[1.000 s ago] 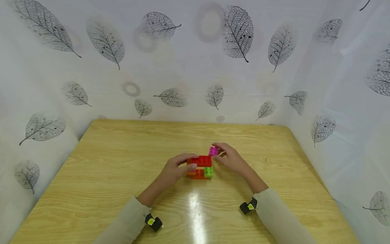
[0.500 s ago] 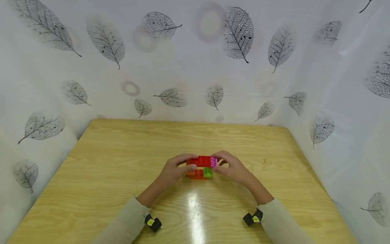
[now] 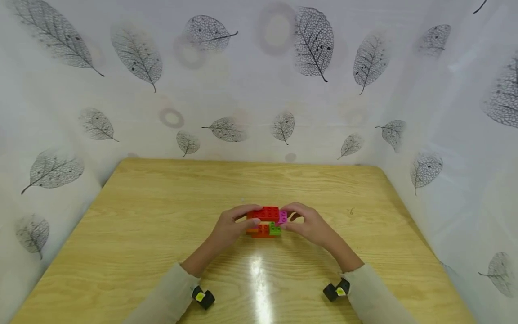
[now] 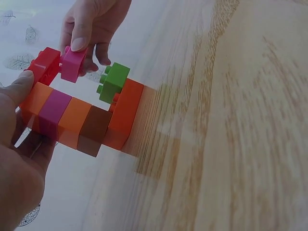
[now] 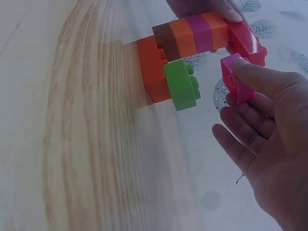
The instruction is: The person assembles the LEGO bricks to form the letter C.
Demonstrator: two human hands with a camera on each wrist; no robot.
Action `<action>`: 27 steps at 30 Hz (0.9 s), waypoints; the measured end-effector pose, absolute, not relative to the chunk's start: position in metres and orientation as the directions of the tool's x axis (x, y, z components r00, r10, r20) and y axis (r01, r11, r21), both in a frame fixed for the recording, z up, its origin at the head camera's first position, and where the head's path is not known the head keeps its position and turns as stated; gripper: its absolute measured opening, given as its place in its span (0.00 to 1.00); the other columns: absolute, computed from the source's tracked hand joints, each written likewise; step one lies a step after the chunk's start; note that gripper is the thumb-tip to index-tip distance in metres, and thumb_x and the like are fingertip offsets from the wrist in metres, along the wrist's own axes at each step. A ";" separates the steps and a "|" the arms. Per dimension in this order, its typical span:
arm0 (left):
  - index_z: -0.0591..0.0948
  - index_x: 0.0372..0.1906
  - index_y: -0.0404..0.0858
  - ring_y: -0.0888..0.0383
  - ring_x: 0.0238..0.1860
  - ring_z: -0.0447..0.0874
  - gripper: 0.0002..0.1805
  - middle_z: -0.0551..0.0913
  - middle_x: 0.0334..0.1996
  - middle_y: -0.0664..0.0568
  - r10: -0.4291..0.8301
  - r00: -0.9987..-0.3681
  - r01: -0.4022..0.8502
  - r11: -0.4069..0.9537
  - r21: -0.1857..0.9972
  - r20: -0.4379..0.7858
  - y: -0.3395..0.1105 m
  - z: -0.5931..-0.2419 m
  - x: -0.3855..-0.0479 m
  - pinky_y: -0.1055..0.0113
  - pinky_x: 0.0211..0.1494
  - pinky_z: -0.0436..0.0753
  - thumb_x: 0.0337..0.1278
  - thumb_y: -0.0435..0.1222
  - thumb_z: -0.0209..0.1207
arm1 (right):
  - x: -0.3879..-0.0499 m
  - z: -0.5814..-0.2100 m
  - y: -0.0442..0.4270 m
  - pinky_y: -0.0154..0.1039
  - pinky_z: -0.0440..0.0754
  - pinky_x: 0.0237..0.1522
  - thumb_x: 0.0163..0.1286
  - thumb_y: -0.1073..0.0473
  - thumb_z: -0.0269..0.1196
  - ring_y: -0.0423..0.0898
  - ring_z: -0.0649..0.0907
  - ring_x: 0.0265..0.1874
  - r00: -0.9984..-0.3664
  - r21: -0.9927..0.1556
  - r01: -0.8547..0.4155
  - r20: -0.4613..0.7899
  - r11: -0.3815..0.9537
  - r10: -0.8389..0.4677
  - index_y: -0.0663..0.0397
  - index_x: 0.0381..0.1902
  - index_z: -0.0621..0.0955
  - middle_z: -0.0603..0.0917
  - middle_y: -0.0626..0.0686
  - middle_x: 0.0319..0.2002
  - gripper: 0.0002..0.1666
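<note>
A toy-brick build stands on the table: an orange-red base brick (image 5: 150,79), a green brick (image 3: 275,230) on its right end, and a column on its left. The column has a brown brick (image 4: 94,131), an orange brick (image 4: 74,121), a purple brick (image 4: 53,113) and another orange one. A long red brick (image 3: 270,213) tops it and overhangs to the right. My left hand (image 3: 231,228) grips the column's upper part. My right hand (image 3: 310,223) pinches a pink brick (image 5: 237,82) between thumb and fingers, close to the red brick's free end and above the green brick.
The wooden table (image 3: 170,189) surrounds the build. Behind and beside it hangs a pale sheet (image 3: 251,81) printed with dark leaves. Each sleeve carries a small black wrist camera (image 3: 203,297).
My right hand has brought the pink brick from behind the red brick's right end toward me and slightly down, over the green brick. The left hand keeps its grip in place.
</note>
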State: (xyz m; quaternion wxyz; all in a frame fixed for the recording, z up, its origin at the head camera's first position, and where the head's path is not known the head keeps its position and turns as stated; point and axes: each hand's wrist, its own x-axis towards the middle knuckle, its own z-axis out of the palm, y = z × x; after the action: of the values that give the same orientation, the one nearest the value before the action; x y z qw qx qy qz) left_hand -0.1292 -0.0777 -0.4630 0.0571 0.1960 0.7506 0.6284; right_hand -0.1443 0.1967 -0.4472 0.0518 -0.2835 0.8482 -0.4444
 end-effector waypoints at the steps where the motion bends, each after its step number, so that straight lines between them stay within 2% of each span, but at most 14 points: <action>1: 0.83 0.59 0.55 0.53 0.60 0.80 0.19 0.81 0.61 0.56 0.364 -0.917 0.226 0.133 0.965 0.164 -0.078 -0.463 -0.129 0.65 0.53 0.84 0.64 0.46 0.65 | -0.145 -0.448 0.196 0.48 0.82 0.52 0.67 0.52 0.70 0.44 0.82 0.46 -0.838 -0.787 -0.428 0.161 0.444 -0.522 0.50 0.57 0.81 0.84 0.46 0.49 0.22; 5: 0.83 0.59 0.55 0.52 0.60 0.81 0.19 0.81 0.61 0.55 0.363 -0.916 0.225 0.119 0.967 0.169 -0.078 -0.463 -0.129 0.66 0.53 0.84 0.64 0.45 0.65 | -0.145 -0.450 0.194 0.50 0.83 0.51 0.67 0.54 0.70 0.45 0.83 0.45 -0.841 -0.800 -0.424 0.173 0.424 -0.513 0.53 0.57 0.81 0.84 0.48 0.48 0.22; 10: 0.83 0.60 0.54 0.52 0.59 0.81 0.19 0.81 0.61 0.54 0.369 -0.915 0.215 0.100 0.972 0.164 -0.078 -0.465 -0.129 0.66 0.51 0.85 0.65 0.44 0.65 | -0.144 -0.454 0.191 0.48 0.84 0.50 0.67 0.60 0.70 0.47 0.83 0.46 -0.832 -0.819 -0.439 0.215 0.370 -0.511 0.57 0.57 0.81 0.84 0.52 0.47 0.21; 27: 0.83 0.60 0.52 0.51 0.59 0.81 0.19 0.82 0.60 0.53 0.363 -0.913 0.237 0.101 0.966 0.186 -0.078 -0.464 -0.128 0.67 0.51 0.85 0.65 0.43 0.65 | -0.142 -0.458 0.186 0.39 0.84 0.49 0.67 0.58 0.70 0.48 0.84 0.46 -0.872 -0.862 -0.359 0.173 0.358 -0.458 0.54 0.55 0.82 0.84 0.52 0.48 0.20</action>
State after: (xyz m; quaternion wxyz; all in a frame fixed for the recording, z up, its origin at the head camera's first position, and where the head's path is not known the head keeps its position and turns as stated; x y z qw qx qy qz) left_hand -0.1283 -0.0775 -0.4640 0.0493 0.2029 0.7404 0.6389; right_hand -0.1416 0.1859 -0.4577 0.0485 -0.2483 0.8226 -0.5092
